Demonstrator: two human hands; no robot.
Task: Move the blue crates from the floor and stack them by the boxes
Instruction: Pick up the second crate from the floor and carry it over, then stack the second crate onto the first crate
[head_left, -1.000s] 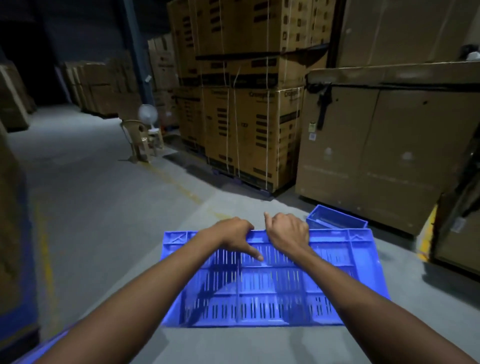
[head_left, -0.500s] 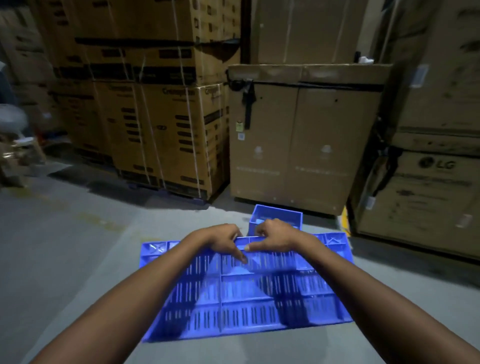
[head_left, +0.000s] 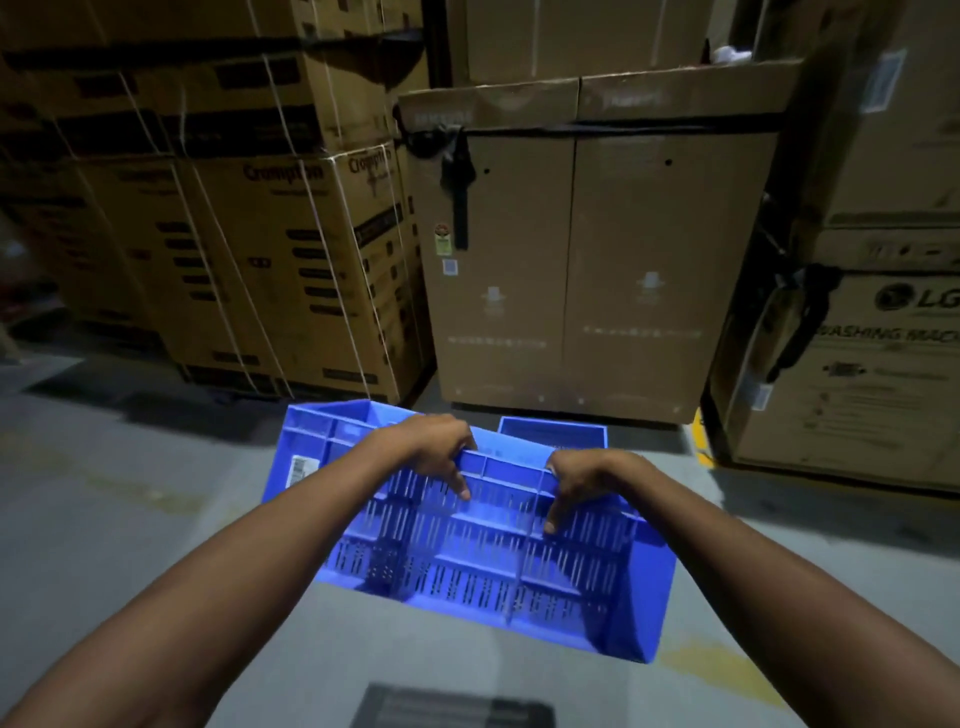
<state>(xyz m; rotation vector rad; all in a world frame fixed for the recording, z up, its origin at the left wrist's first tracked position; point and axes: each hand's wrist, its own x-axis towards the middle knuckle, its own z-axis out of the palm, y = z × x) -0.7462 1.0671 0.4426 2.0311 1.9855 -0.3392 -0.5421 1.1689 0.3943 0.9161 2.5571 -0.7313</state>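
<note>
Lying nearest, at six o'clock by the person's feet, is a dark slab (head_left: 452, 706) that I am failing to identify. Just beyond it the crate (head_left: 467, 566) is hanging in the air, clear of the floor (head_left: 130, 519), with its slotted wall facing the person and its right end dipping toward five o'clock.

Both hands are gripping its upper rim close to the middle. The left hand (head_left: 436, 447) is curling over the edge at eleven o'clock, with one digit pressing down on the slats. The right hand (head_left: 582, 478) is doing the same at one o'clock, its thumb lying along the slats. The other fingertips are going over the far side, so I cannot tell how they are lying.

At twelve o'clock a second blue crate, the floor crate (head_left: 553, 431), is sitting just in front of the boxes (head_left: 597, 260), and that is probably where this one is heading.

The hold is what is worrying me. With both hands bunched at mid-rim on one side, the crate is free to swing and twist. The low corner could be catching the floor crate's rim on the way down, leaving the stack skewed. It could also be trapping the hidden fingertips between the two rims.
</note>
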